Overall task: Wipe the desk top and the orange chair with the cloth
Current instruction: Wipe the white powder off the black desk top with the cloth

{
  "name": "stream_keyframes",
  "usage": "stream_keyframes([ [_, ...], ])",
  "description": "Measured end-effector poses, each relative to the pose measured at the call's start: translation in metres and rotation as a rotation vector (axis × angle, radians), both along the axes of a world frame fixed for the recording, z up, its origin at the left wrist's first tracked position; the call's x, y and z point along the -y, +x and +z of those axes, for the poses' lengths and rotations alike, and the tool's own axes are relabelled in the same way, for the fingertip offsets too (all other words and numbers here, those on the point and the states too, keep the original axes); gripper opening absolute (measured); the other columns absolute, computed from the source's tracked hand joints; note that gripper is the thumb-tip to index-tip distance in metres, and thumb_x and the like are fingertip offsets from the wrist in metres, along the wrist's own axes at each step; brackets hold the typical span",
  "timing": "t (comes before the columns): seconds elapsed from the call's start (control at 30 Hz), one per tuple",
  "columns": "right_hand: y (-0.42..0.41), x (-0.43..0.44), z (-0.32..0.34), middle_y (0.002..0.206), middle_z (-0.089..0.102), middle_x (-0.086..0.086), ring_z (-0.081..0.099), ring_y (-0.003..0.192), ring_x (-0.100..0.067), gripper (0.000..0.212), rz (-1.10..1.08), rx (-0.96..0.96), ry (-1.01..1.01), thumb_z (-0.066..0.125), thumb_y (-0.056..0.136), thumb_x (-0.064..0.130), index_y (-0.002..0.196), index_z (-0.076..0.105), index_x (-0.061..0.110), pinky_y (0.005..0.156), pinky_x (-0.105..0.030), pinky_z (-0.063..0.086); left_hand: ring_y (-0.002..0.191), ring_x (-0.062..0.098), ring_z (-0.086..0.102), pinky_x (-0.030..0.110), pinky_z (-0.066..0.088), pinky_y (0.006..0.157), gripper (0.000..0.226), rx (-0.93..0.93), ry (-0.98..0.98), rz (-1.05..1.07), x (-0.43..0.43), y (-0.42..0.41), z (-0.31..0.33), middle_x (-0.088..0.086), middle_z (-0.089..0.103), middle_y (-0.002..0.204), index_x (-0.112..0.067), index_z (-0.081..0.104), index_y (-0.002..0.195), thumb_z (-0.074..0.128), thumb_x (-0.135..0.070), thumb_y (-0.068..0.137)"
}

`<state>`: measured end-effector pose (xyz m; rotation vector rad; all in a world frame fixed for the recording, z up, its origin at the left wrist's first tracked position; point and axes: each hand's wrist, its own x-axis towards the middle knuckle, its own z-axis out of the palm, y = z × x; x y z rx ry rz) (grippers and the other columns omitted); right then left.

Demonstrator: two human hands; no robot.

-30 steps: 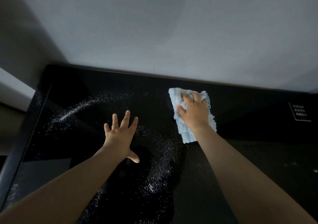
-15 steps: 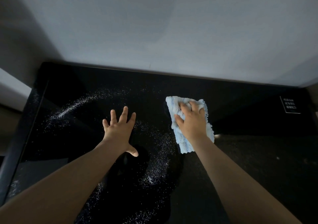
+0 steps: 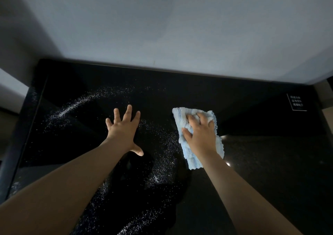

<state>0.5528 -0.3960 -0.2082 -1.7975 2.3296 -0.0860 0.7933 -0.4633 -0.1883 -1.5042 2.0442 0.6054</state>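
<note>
a: what shows of the person?
b: only two arms. the left forearm point(image 3: 72, 186) and right forearm point(image 3: 239, 189) are bare right down to the lower edge.
a: and the hands?
b: the left hand point(image 3: 124, 132) and right hand point(image 3: 200, 135) are bare too. four fingers and a thumb show on the left.

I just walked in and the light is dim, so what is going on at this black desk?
A person is wiping the glossy black desk top. The right hand grips a fluffy light blue cloth and presses it on the surface. The left hand rests flat with spread fingers. White powdery specks lie left of the cloth, so that part is not wiped yet. No orange chair is in view.
</note>
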Motion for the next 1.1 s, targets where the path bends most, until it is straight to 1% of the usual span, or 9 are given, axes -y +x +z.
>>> stream_keyframes([
  [0.07, 0.001, -0.007, 0.000, 0.145, 0.033, -0.002, 0.042, 0.118, -0.035, 0.053, -0.008, 0.001, 0.018, 0.056, 0.091, 0.044, 0.139, 0.048, 0.024, 0.102, -0.043, 0.037, 0.142, 0.046, -0.016, 0.063, 0.012, 0.114, 0.144, -0.005, -0.002, -0.003, 0.000, 0.000, 0.000, 0.007, -0.029, 0.155, -0.026, -0.017, 0.150, 0.079, -0.068, 0.051],
  [0.2, 0.001, -0.023, -0.007, 0.147, 0.029, -0.001, 0.049, 0.120, -0.034, 0.055, -0.007, -0.020, 0.058, 0.050, 0.091, 0.049, 0.140, 0.043, 0.027, 0.111, -0.045, 0.027, 0.142, 0.046, -0.015, 0.063, 0.013, 0.114, 0.146, -0.011, -0.009, -0.004, -0.001, 0.001, 0.000, 0.007, -0.028, 0.155, -0.026, -0.016, 0.150, 0.079, -0.069, 0.049],
  [0.33, 0.003, -0.041, -0.010, 0.148, 0.030, -0.002, 0.050, 0.119, -0.034, 0.055, -0.023, -0.022, 0.052, 0.047, 0.090, 0.051, 0.140, 0.044, 0.028, 0.109, -0.045, 0.029, 0.142, 0.046, -0.015, 0.063, 0.011, 0.114, 0.144, -0.022, -0.015, -0.005, -0.002, 0.002, 0.002, 0.006, -0.027, 0.156, -0.026, -0.015, 0.151, 0.080, -0.068, 0.050],
  [0.5, 0.007, -0.056, -0.010, 0.148, 0.031, -0.002, 0.051, 0.119, -0.033, 0.056, -0.039, -0.008, 0.062, 0.045, 0.089, 0.052, 0.140, 0.044, 0.029, 0.113, -0.045, 0.023, 0.143, 0.045, -0.014, 0.062, 0.011, 0.114, 0.143, -0.024, -0.035, -0.015, -0.004, 0.003, 0.004, 0.006, -0.025, 0.157, -0.026, -0.014, 0.151, 0.078, -0.070, 0.050],
  [0.63, 0.011, -0.068, -0.008, 0.147, 0.032, -0.002, 0.047, 0.124, -0.033, 0.054, -0.053, -0.001, 0.071, 0.049, 0.090, 0.050, 0.140, 0.044, 0.029, 0.110, -0.043, 0.027, 0.145, 0.040, -0.011, 0.057, 0.013, 0.116, 0.135, -0.055, -0.080, -0.016, -0.014, 0.009, 0.004, 0.008, -0.020, 0.158, -0.023, -0.011, 0.152, 0.073, -0.072, 0.057],
  [0.73, 0.015, -0.077, -0.006, 0.147, 0.033, -0.001, 0.043, 0.126, -0.032, 0.053, -0.061, -0.003, 0.072, 0.050, 0.090, 0.049, 0.140, 0.044, 0.030, 0.108, -0.041, 0.030, 0.146, 0.035, -0.010, 0.055, 0.012, 0.118, 0.114, -0.116, -0.118, -0.015, -0.035, 0.012, 0.008, 0.008, -0.014, 0.159, -0.019, -0.002, 0.153, 0.066, -0.066, 0.073],
  [0.83, 0.022, -0.089, 0.002, 0.147, 0.033, 0.001, 0.036, 0.129, -0.035, 0.053, -0.091, 0.025, 0.078, 0.054, 0.091, 0.047, 0.140, 0.045, 0.029, 0.105, -0.042, 0.034, 0.147, 0.030, -0.008, 0.050, 0.009, 0.119, 0.101, -0.215, -0.111, -0.010, -0.062, 0.019, 0.013, 0.005, -0.007, 0.161, -0.018, 0.007, 0.153, 0.063, -0.060, 0.080],
  [0.97, 0.031, -0.106, 0.010, 0.149, 0.029, 0.004, 0.030, 0.132, -0.035, 0.053, -0.119, 0.049, 0.108, 0.054, 0.092, 0.046, 0.142, 0.043, 0.029, 0.108, -0.039, 0.032, 0.148, 0.028, -0.009, 0.046, 0.007, 0.120, 0.101, -0.195, -0.056, -0.091, -0.097, 0.031, 0.014, 0.004, -0.008, 0.161, -0.020, 0.003, 0.154, 0.062, -0.059, 0.081],
  [1.1, 0.037, -0.122, 0.014, 0.149, 0.030, 0.006, 0.028, 0.133, -0.033, 0.052, -0.159, 0.085, 0.102, 0.055, 0.092, 0.044, 0.141, 0.044, 0.030, 0.108, -0.036, 0.031, 0.146, 0.033, -0.014, 0.052, 0.005, 0.119, 0.105, -0.101, -0.027, -0.170, -0.123, 0.040, 0.009, 0.006, -0.016, 0.159, -0.023, -0.003, 0.153, 0.059, -0.066, 0.079],
])
